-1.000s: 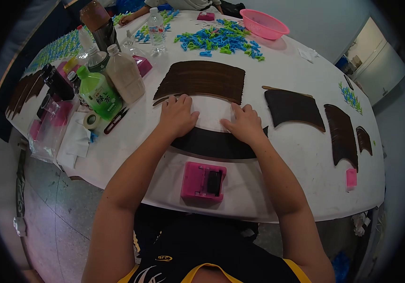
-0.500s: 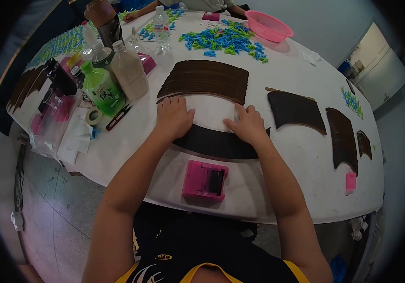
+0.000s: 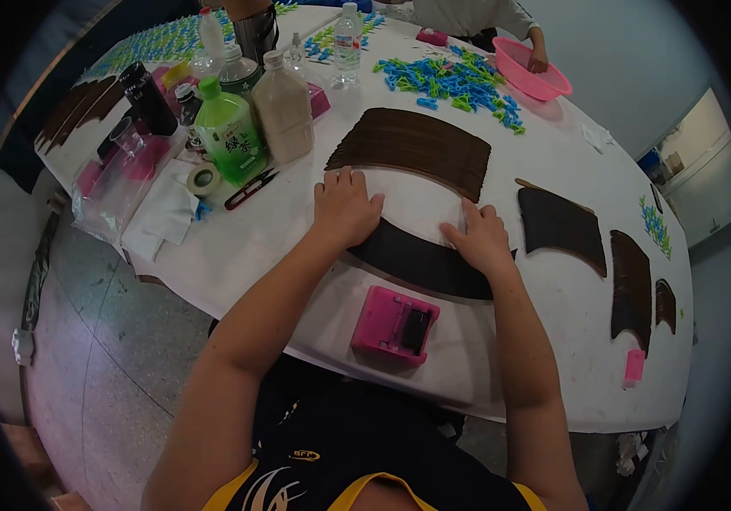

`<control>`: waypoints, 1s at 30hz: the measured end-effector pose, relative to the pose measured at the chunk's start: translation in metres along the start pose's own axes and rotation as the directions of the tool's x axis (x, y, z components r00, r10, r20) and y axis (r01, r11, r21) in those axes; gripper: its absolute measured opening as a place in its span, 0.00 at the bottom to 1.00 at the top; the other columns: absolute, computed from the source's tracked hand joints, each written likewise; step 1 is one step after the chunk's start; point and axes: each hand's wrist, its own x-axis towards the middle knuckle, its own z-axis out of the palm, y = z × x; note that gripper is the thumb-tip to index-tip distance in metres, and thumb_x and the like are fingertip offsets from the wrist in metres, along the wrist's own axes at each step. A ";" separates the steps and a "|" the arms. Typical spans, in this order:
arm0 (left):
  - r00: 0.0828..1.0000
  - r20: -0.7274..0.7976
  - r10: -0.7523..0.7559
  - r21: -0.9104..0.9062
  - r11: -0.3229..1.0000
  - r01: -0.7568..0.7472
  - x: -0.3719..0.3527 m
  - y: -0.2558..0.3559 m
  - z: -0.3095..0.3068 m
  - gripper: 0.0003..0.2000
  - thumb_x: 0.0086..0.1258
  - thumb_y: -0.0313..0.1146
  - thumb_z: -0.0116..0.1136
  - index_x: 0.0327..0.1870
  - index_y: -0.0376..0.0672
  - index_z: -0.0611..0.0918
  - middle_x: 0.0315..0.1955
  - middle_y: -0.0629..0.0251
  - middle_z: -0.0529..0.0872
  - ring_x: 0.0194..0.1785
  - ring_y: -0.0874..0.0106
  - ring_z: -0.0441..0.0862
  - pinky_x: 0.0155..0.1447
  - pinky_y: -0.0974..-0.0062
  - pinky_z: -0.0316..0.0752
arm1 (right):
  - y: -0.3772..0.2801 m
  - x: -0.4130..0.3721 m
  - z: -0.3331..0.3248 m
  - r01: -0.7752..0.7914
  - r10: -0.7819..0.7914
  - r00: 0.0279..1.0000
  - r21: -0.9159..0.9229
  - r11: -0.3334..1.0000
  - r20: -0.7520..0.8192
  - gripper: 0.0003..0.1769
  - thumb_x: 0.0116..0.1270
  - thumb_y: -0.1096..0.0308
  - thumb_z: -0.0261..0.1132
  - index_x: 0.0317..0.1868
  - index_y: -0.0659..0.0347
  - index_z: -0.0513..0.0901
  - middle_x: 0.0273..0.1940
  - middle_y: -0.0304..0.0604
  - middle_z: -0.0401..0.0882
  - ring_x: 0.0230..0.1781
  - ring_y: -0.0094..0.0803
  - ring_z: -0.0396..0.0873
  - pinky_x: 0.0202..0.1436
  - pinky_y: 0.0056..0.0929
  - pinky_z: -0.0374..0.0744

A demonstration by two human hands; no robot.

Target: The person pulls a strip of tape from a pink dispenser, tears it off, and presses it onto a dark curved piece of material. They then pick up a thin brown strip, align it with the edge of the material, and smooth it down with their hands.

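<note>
My left hand (image 3: 346,207) lies palm down, its fingertips at the lower left edge of a ridged brown curved sheet (image 3: 416,149). At that sheet's lower right corner rests my right hand (image 3: 481,237), thumb and fingers apart. Below and partly under both hands is a smooth black curved strip (image 3: 421,259). White surface shows between the two pieces. A pink tape dispenser (image 3: 395,325) with a black part sits near the table edge, below the strip.
Bottles (image 3: 231,132), a tape roll (image 3: 203,180) and red-black snips (image 3: 250,189) stand left. Blue and green clips (image 3: 450,81) lie beyond. A co-worker's hand (image 3: 538,61) reaches into a pink basin (image 3: 536,72). More dark sheets (image 3: 561,230) lie right.
The camera view has shifted, so the table items appear further right. My hands keep nearly the same places on the sheet. The co-worker's hand is now in the pink basin.
</note>
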 end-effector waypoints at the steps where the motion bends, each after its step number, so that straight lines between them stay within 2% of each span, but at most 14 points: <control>1: 1.000 0.028 -0.014 -0.012 1.000 0.014 0.000 0.000 -0.001 0.27 0.75 0.51 0.59 0.62 0.35 0.80 0.67 0.52 0.78 0.71 0.52 0.71 0.71 0.49 0.67 | 0.000 0.000 0.000 0.002 -0.002 1.000 -0.002 1.000 0.002 0.45 0.70 0.37 0.68 0.79 0.54 0.71 0.64 0.58 0.75 0.64 0.56 0.78 0.68 0.52 0.77; 8: 1.000 -0.001 -0.025 -0.023 0.999 0.025 0.003 -0.002 0.003 0.29 0.75 0.52 0.59 0.63 0.34 0.79 0.68 0.50 0.78 0.71 0.51 0.72 0.71 0.48 0.67 | 0.000 -0.001 0.000 0.009 -0.009 1.000 -0.006 1.000 -0.020 0.46 0.69 0.36 0.68 0.79 0.54 0.72 0.62 0.61 0.76 0.63 0.59 0.78 0.68 0.50 0.78; 14: 0.998 0.056 -0.023 -0.014 1.000 0.024 0.005 -0.001 -0.008 0.29 0.76 0.53 0.58 0.64 0.34 0.79 0.67 0.51 0.79 0.72 0.51 0.72 0.72 0.51 0.67 | 0.000 -0.002 0.000 0.012 -0.012 1.000 -0.006 1.000 -0.011 0.46 0.70 0.35 0.67 0.80 0.54 0.71 0.64 0.61 0.76 0.64 0.59 0.78 0.69 0.50 0.77; 16: 0.991 0.126 -0.045 -0.015 0.999 0.047 0.008 0.000 -0.013 0.29 0.77 0.53 0.57 0.64 0.34 0.79 0.67 0.51 0.79 0.72 0.52 0.72 0.73 0.53 0.68 | 0.000 -0.001 0.000 0.012 -0.012 1.000 -0.012 1.000 -0.010 0.46 0.71 0.35 0.66 0.80 0.54 0.71 0.64 0.61 0.75 0.65 0.59 0.77 0.69 0.50 0.76; 18: 0.990 0.135 -0.050 -0.017 0.998 0.053 0.009 0.000 -0.014 0.29 0.77 0.53 0.57 0.64 0.34 0.79 0.68 0.51 0.78 0.72 0.52 0.72 0.74 0.53 0.68 | -0.001 -0.001 0.000 0.000 0.000 1.000 -0.017 1.000 0.016 0.46 0.71 0.36 0.66 0.80 0.54 0.70 0.66 0.58 0.74 0.65 0.57 0.76 0.71 0.52 0.74; 23: 0.989 0.135 -0.053 -0.070 0.996 0.062 0.010 -0.008 -0.009 0.29 0.78 0.53 0.56 0.64 0.33 0.78 0.68 0.50 0.79 0.73 0.52 0.71 0.74 0.52 0.67 | 0.006 0.002 0.005 0.031 -0.031 1.000 -0.032 0.999 0.004 0.46 0.71 0.35 0.66 0.81 0.54 0.69 0.66 0.59 0.74 0.66 0.57 0.76 0.70 0.52 0.75; 25: 1.000 -0.002 -0.011 -0.176 0.984 0.010 0.011 -0.022 0.003 0.27 0.78 0.52 0.57 0.60 0.32 0.79 0.55 0.44 0.86 0.62 0.46 0.79 0.66 0.51 0.73 | 0.011 0.003 0.002 0.049 -0.049 0.999 -0.042 0.998 -0.002 0.46 0.71 0.35 0.66 0.81 0.54 0.69 0.66 0.59 0.74 0.66 0.57 0.76 0.70 0.50 0.75; 26: 1.000 -0.001 -0.010 -0.180 0.984 0.010 0.010 -0.030 0.005 0.27 0.78 0.52 0.57 0.60 0.32 0.79 0.55 0.44 0.86 0.62 0.46 0.79 0.66 0.51 0.73 | 0.016 0.003 -0.003 0.063 -0.064 0.998 0.073 0.995 0.019 0.44 0.71 0.38 0.68 0.79 0.55 0.71 0.63 0.59 0.77 0.63 0.54 0.79 0.68 0.48 0.77; 27: 1.000 -0.023 -0.020 -0.367 0.930 0.010 0.009 -0.038 0.004 0.25 0.78 0.49 0.58 0.59 0.32 0.80 0.52 0.43 0.87 0.59 0.45 0.81 0.65 0.51 0.75 | 0.020 0.001 -0.006 0.070 -0.079 0.996 0.187 0.980 0.038 0.42 0.71 0.41 0.70 0.78 0.56 0.73 0.61 0.58 0.79 0.59 0.52 0.81 0.65 0.46 0.79; 28: 0.999 -0.040 -0.031 -0.542 0.840 0.004 0.006 -0.044 0.000 0.22 0.77 0.46 0.59 0.57 0.33 0.82 0.50 0.41 0.88 0.56 0.44 0.83 0.63 0.52 0.77 | 0.022 -0.008 -0.014 0.062 -0.070 0.997 0.182 0.981 0.039 0.42 0.71 0.41 0.70 0.78 0.56 0.73 0.61 0.58 0.79 0.59 0.52 0.81 0.65 0.46 0.79; 30: 0.998 -0.054 -0.011 -0.576 0.817 -0.022 -0.011 -0.053 -0.014 0.20 0.77 0.43 0.59 0.55 0.33 0.82 0.47 0.40 0.88 0.52 0.44 0.84 0.60 0.52 0.78 | 0.031 -0.036 -0.034 0.220 -0.170 0.965 0.261 0.940 -0.202 0.33 0.71 0.48 0.73 0.69 0.60 0.80 0.55 0.54 0.82 0.50 0.46 0.84 0.57 0.40 0.82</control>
